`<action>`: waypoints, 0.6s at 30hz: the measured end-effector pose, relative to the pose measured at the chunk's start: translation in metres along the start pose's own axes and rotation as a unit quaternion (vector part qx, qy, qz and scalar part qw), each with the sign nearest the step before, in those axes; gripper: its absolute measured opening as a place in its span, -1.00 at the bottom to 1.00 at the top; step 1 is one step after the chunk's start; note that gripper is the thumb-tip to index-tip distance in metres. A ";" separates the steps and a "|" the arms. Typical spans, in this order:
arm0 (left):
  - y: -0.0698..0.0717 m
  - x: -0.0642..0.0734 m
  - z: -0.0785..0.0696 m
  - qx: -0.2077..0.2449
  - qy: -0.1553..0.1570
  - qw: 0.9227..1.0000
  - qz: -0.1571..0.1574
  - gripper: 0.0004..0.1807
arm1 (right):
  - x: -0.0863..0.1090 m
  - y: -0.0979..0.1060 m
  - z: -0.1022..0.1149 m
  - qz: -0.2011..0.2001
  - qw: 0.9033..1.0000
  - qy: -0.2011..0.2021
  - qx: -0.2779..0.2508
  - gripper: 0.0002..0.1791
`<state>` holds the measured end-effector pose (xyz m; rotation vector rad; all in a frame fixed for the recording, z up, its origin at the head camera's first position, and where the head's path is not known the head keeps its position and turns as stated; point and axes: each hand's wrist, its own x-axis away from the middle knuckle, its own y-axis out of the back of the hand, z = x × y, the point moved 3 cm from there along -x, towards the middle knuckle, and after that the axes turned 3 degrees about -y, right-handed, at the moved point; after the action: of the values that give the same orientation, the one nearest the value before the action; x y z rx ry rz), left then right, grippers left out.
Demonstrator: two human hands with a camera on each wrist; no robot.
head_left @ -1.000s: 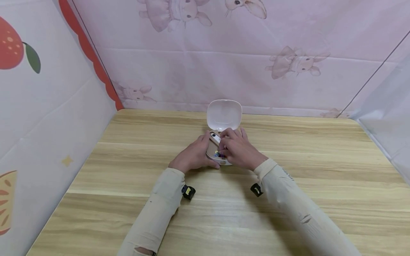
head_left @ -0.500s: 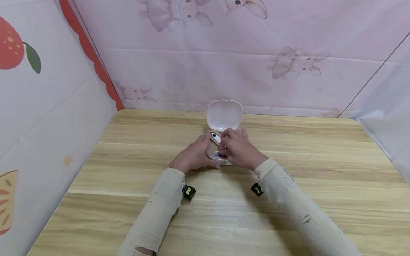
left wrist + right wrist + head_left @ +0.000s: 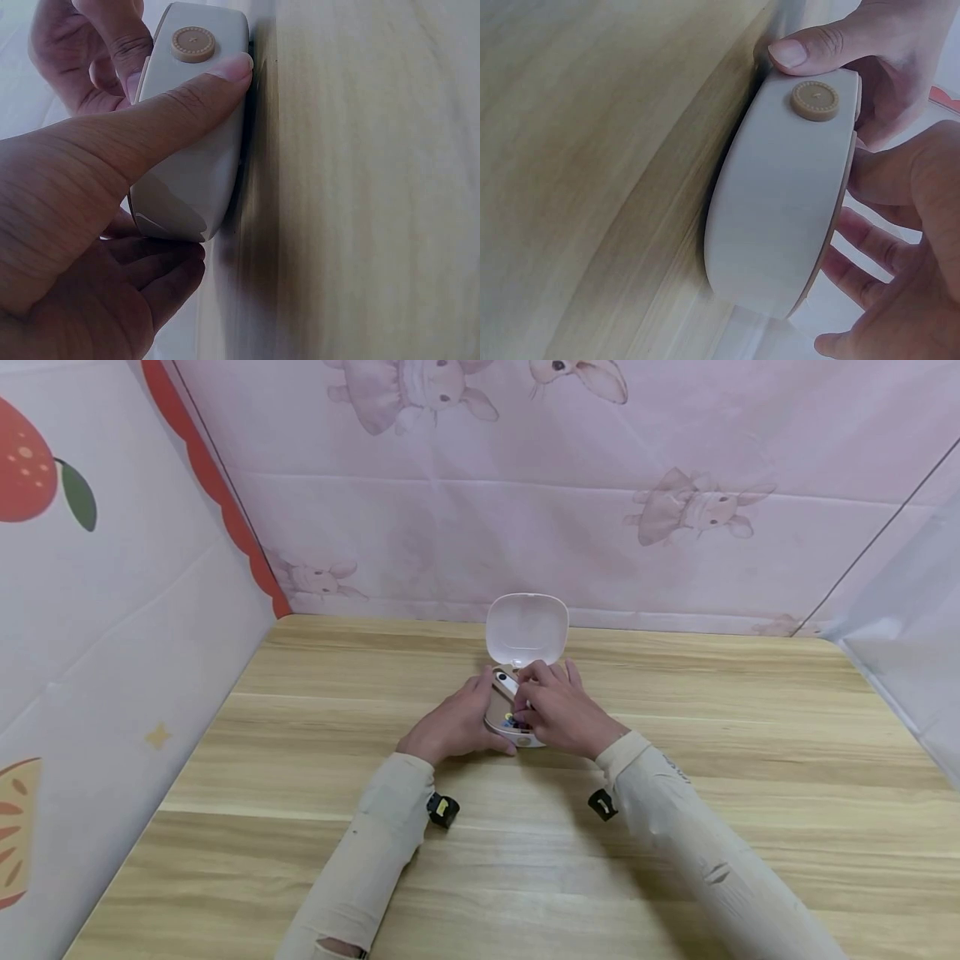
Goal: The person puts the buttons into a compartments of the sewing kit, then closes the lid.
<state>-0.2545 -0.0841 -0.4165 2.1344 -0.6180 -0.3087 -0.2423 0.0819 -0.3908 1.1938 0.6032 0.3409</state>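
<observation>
A small white case with a tan button-shaped knob on its front sits on the table. Its white lid is raised at the back. My left hand grips the case, thumb across the front wall and fingers along the left side. Inside, a tan tray bears a white elongated piece with a dark round spot, and small yellow, blue and dark bits. My right hand reaches over the right half, thumb and bent fingertips down inside. I cannot tell whether they pinch anything.
The wooden table extends around the case on all sides. A pink rabbit-print backdrop rises behind the table, close to the raised lid. A white fruit-print sheet stands along the left side.
</observation>
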 end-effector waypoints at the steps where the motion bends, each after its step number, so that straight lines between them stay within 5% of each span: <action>1: 0.000 0.000 0.000 0.001 0.000 1.000 0.000 0.40 | 0.000 0.000 0.000 0.000 1.000 0.000 -0.001 -0.89; 18: -0.001 0.000 0.000 0.001 0.003 1.000 -0.001 0.41 | 0.003 0.005 -0.003 -0.003 1.000 0.013 -0.016 -0.95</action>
<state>-0.2539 -0.0838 -0.4171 2.1363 -0.6130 -0.3018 -0.2412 0.0874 -0.3872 1.1586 0.6226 0.3597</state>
